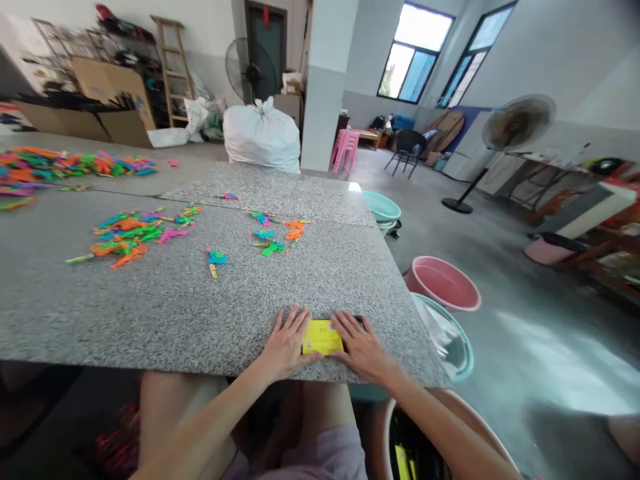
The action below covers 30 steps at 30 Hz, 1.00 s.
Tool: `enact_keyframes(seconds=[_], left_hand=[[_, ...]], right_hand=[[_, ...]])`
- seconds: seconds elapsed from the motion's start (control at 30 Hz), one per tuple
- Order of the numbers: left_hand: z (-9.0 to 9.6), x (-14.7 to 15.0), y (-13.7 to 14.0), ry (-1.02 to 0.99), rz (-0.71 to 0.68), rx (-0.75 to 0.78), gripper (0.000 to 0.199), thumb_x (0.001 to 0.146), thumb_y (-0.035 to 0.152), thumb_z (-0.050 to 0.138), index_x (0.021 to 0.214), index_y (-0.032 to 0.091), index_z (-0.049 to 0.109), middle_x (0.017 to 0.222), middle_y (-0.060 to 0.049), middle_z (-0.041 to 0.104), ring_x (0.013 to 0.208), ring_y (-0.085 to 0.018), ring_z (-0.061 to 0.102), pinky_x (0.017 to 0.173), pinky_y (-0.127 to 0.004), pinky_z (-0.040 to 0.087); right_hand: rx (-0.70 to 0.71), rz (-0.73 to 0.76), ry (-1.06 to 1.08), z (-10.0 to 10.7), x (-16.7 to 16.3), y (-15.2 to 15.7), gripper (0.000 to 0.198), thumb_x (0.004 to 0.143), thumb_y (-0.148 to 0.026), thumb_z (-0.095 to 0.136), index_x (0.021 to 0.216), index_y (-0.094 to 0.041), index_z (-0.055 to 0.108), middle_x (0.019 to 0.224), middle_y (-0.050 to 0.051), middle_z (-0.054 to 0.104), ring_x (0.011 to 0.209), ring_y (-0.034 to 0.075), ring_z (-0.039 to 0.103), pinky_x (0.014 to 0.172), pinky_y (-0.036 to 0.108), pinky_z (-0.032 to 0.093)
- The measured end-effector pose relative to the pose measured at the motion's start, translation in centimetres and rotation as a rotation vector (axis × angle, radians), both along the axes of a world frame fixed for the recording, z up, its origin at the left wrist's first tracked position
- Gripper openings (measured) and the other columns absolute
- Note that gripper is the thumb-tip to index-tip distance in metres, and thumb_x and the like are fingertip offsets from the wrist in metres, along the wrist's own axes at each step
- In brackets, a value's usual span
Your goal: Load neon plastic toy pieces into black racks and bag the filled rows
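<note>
A flat yellow card [323,337] with small print lies on the speckled grey tabletop [225,320] near its front edge. My left hand [287,347] rests flat against the card's left end, fingers stretched and thumb along the near edge. Over the right end lies my right hand [363,347], its fingers extended and its thumb touching the near edge. A black piece [359,322] shows partly from under the right hand; I cannot tell what it is or whether it joins the card.
Colourful plastic toy pieces lie in a pile [133,233], a small group [275,233] and a larger heap [65,163]. Right of the table stand a pink tub [445,283] and a teal tub [467,360]. Below my right arm is a tub [387,433] with black and yellow items.
</note>
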<state>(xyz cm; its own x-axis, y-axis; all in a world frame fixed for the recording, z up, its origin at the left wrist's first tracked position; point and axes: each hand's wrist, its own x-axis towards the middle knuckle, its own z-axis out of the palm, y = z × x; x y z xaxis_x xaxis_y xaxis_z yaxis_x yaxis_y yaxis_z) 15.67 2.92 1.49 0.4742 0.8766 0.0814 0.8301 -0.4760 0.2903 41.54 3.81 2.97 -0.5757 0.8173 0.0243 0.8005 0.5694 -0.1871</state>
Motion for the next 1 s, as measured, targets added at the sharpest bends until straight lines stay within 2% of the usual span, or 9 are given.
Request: enact_keyframes(seconds=[0.17, 0.3, 0.37, 0.47, 0.57, 0.63, 0.73, 0.9, 1.0], left_hand=[[1.9, 0.0, 1.0, -0.143, -0.047, -0.053, 0.084, 0.071, 0.069, 0.074, 0.134, 0.015, 0.054, 0.135, -0.017, 0.060, 0.132, -0.038, 0.049, 0.112, -0.058, 0.036], [3.8, -0.2, 3.2, -0.194, 0.038, 0.042, 0.020, 0.092, 0.032, 0.061, 0.108, 0.018, 0.061, 0.104, -0.008, 0.068, 0.101, -0.025, 0.063, 0.093, -0.042, 0.050], [4.0, -0.6, 3.5, -0.178, 0.044, 0.072, 0.018, 0.097, 0.017, 0.046, 0.101, 0.020, 0.063, 0.102, -0.008, 0.067, 0.103, -0.024, 0.062, 0.095, -0.042, 0.049], [2.9, -1.6, 1.7, -0.165, -0.035, 0.065, 0.011, 0.094, 0.022, 0.057, 0.102, 0.023, 0.066, 0.106, -0.005, 0.069, 0.107, -0.024, 0.062, 0.106, -0.045, 0.045], [1.0, -4.4, -0.9, -0.200, -0.104, 0.008, 0.073, 0.081, 0.055, 0.073, 0.142, 0.024, 0.047, 0.139, -0.012, 0.059, 0.131, -0.032, 0.053, 0.121, -0.058, 0.027], [0.2, -8.1, -1.5, -0.208, -0.010, 0.011, 0.096, 0.079, 0.065, 0.070, 0.155, 0.026, 0.026, 0.150, -0.016, 0.048, 0.140, -0.036, 0.045, 0.122, -0.061, 0.021], [0.2, -16.2, 0.7, -0.186, 0.375, 0.235, 0.077, 0.093, 0.053, 0.055, 0.156, 0.027, 0.020, 0.152, -0.017, 0.046, 0.141, -0.035, 0.044, 0.121, -0.060, 0.026], [2.9, -32.0, 8.9, 0.065, 0.828, 0.451, 0.074, 0.088, 0.053, 0.054, 0.149, 0.016, 0.035, 0.155, -0.024, 0.040, 0.144, -0.040, 0.037, 0.115, -0.061, 0.030], [5.1, -41.0, 13.9, 0.164, 1.006, 0.442, 0.070, 0.091, 0.057, 0.046, 0.147, 0.015, 0.041, 0.156, -0.024, 0.038, 0.146, -0.043, 0.033, 0.113, -0.064, 0.029]], right_hand=[[0.222, -0.466, 0.201, -1.4, 8.0, 4.9, 0.065, 0.100, -0.050, 0.028, 0.152, -0.013, 0.038, 0.153, 0.019, 0.045, 0.144, 0.030, 0.040, 0.115, 0.053, 0.034], [0.278, -0.628, 0.185, -3.5, 6.7, 8.8, 0.057, 0.098, -0.046, 0.033, 0.139, -0.011, 0.051, 0.137, 0.022, 0.057, 0.129, 0.034, 0.053, 0.105, 0.051, 0.043], [0.295, -0.663, 0.094, -4.6, 5.3, 9.5, 0.053, 0.096, -0.045, 0.036, 0.134, -0.014, 0.056, 0.138, 0.020, 0.057, 0.129, 0.036, 0.052, 0.107, 0.055, 0.040], [0.304, -0.663, 0.082, -6.2, 5.5, 9.5, 0.054, 0.094, -0.049, 0.034, 0.132, -0.020, 0.059, 0.140, 0.015, 0.056, 0.129, 0.035, 0.050, 0.108, 0.055, 0.038], [0.253, -0.713, 0.186, -7.2, 7.3, 10.0, 0.060, 0.092, -0.056, 0.026, 0.127, -0.021, 0.061, 0.134, 0.014, 0.060, 0.123, 0.037, 0.055, 0.103, 0.056, 0.043], [0.250, -0.768, 0.246, -7.1, 7.3, 11.3, 0.062, 0.091, -0.059, 0.025, 0.120, -0.020, 0.064, 0.126, 0.018, 0.063, 0.116, 0.040, 0.058, 0.097, 0.058, 0.047], [0.310, -0.652, 0.285, -6.0, 3.6, 15.0, 0.060, 0.089, -0.059, 0.031, 0.118, -0.019, 0.064, 0.129, 0.021, 0.060, 0.119, 0.040, 0.056, 0.097, 0.057, 0.048], [0.185, -0.576, 0.191, -5.1, -6.4, 22.8, 0.067, 0.088, -0.058, 0.026, 0.136, -0.021, 0.056, 0.145, 0.018, 0.050, 0.136, 0.039, 0.043, 0.104, 0.066, 0.039], [0.194, -0.537, 0.114, -7.0, -7.6, 25.3, 0.072, 0.081, -0.061, 0.026, 0.138, -0.029, 0.057, 0.147, 0.015, 0.051, 0.139, 0.043, 0.039, 0.103, 0.078, 0.026]])
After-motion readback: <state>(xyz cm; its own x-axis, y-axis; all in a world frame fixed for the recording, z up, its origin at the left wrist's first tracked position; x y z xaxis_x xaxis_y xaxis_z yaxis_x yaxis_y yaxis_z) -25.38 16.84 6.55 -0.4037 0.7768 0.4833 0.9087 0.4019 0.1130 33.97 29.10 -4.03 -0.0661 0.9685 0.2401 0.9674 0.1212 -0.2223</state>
